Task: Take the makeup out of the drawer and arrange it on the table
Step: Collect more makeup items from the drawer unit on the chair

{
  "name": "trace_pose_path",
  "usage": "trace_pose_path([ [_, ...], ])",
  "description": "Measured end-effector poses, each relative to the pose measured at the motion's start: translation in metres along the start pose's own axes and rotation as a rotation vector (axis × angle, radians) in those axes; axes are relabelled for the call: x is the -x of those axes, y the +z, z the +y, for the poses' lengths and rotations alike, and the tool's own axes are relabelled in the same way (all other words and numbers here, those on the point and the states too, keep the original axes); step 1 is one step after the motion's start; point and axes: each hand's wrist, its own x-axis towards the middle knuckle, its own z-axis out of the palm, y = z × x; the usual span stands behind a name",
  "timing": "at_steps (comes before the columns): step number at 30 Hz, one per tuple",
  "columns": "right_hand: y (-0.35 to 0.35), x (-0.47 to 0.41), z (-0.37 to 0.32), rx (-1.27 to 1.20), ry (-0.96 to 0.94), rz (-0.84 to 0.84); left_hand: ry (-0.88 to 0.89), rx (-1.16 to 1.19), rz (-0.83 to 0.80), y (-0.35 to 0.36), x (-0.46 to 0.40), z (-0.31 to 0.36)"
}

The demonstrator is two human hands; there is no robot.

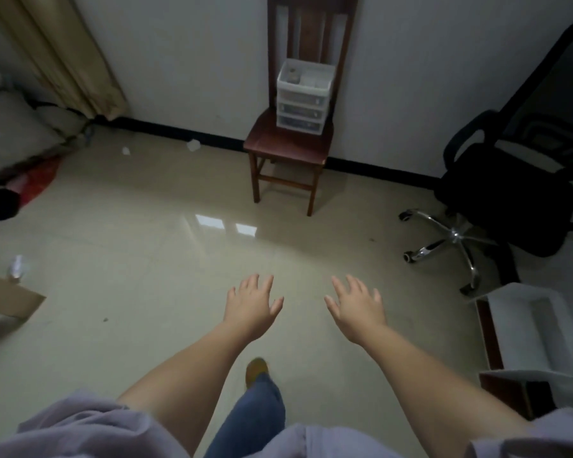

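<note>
A small white plastic drawer unit (302, 100) with three shut translucent drawers and an open top tray stands on the seat of a wooden chair (286, 145) against the far wall. What lies inside the drawers is too dim to make out. My left hand (252, 304) and my right hand (356, 305) are stretched out in front of me over the floor, palms down, fingers spread and holding nothing. Both are well short of the chair.
A black office chair (506, 200) on a chrome wheeled base stands at the right, beside a dark glass-topped table (563, 74). White trays (530, 312) lie near right. Cardboard (7, 295), a bottle and bedding sit at the left. Tiled floor lies between.
</note>
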Motion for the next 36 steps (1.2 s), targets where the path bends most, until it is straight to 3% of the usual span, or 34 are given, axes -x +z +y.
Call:
trace_pose_path([
  [18, -0.184, -0.386, -0.031, -0.044, 0.064, 0.006, 0.095, -0.094, 0.037, -0.169, -0.405, -0.035],
  [28, -0.268, -0.609, 0.013, -0.016, -0.022, 0.012, 0.024, -0.084, 0.082, -0.235, -0.619, -0.002],
  [36, -0.329, -0.771, 0.015, -0.04, -0.142, 0.045, -0.016, 0.09, 0.101, -0.275, -0.777, 0.018],
])
